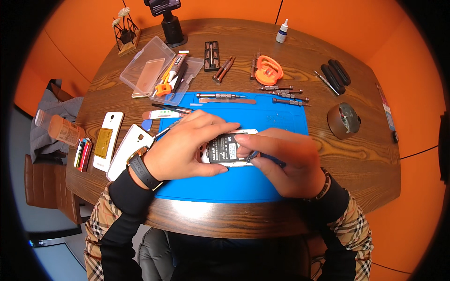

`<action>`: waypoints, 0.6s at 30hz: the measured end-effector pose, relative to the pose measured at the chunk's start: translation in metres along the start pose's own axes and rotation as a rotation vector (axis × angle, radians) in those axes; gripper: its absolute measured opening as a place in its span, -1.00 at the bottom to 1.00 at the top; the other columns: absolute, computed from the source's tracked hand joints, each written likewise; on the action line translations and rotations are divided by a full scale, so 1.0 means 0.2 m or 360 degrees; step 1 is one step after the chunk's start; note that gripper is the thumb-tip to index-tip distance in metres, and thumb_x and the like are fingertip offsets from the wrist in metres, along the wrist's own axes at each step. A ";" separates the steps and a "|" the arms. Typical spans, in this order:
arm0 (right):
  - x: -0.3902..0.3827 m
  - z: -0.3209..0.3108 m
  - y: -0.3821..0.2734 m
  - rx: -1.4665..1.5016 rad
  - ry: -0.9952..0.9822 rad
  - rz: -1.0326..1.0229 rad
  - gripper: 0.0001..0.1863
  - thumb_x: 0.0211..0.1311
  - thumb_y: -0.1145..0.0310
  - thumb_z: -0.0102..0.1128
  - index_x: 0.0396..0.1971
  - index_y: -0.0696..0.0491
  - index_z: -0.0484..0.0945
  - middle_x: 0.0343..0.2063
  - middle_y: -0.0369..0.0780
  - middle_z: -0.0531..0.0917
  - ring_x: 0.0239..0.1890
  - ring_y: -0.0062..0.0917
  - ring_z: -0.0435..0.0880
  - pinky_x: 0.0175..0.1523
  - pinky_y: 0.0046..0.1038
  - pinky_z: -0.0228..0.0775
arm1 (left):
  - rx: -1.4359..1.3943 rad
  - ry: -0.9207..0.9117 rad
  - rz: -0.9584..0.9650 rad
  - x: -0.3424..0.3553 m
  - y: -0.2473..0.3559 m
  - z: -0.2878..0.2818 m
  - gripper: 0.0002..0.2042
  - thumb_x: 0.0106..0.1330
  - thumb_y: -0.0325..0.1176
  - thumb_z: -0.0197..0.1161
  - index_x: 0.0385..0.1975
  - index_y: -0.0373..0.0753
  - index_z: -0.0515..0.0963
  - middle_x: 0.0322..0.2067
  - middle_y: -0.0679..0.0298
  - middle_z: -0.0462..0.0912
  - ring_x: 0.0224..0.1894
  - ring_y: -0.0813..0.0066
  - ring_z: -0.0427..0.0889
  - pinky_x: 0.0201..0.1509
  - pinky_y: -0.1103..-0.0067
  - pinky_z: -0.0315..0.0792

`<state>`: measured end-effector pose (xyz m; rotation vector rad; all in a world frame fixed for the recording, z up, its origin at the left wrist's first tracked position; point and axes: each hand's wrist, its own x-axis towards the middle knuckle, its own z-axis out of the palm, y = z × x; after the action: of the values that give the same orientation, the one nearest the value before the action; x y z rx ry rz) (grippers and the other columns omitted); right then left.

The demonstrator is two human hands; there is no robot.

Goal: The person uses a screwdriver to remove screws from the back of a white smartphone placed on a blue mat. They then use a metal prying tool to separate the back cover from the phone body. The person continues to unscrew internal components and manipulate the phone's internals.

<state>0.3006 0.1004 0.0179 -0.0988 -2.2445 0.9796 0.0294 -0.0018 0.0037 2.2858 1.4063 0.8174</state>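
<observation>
An opened smartphone (227, 163) lies on a blue work mat (206, 187), its black battery (220, 151) showing. My left hand (180, 147) grips the phone from the left, fingers along the far edge and thumb along the near edge. Pinched in my right hand (293, 161) is a slim dark tool (253, 155), its tip at the phone's right end beside the battery. My fingers cover most of this tool, so its exact kind is hidden. A white phone back cover (132, 146) lies left of the mat, partly behind my left wrist.
Screwdrivers (290, 101) and a metal-handled tool (220, 96) lie along the mat's far side. Beyond are an orange suction cup (268, 70) and a clear plastic box (147, 65) with tools. A white phone (108, 140) lies left; a round brown container (343, 121) stands right.
</observation>
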 end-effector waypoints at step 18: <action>0.01 -0.06 0.06 0.0135 0.0586 0.0280 -0.28 0.46 0.81 0.36 0.58 0.29 0.39 0.05 -0.06 0.77 0.08 -0.51 0.81 0.23 -0.50 0.75 | -0.0148 -0.0018 -0.0151 0.01 0.05 -0.02 0.04 0.04 -0.31 0.79 0.64 -0.19 0.43 0.14 0.15 0.79 0.20 0.14 0.68 0.40 0.29 0.51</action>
<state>0.3035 0.1172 0.0173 -0.4111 -1.8777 1.0517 0.0347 -0.0046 0.0123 2.1342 1.4294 0.8212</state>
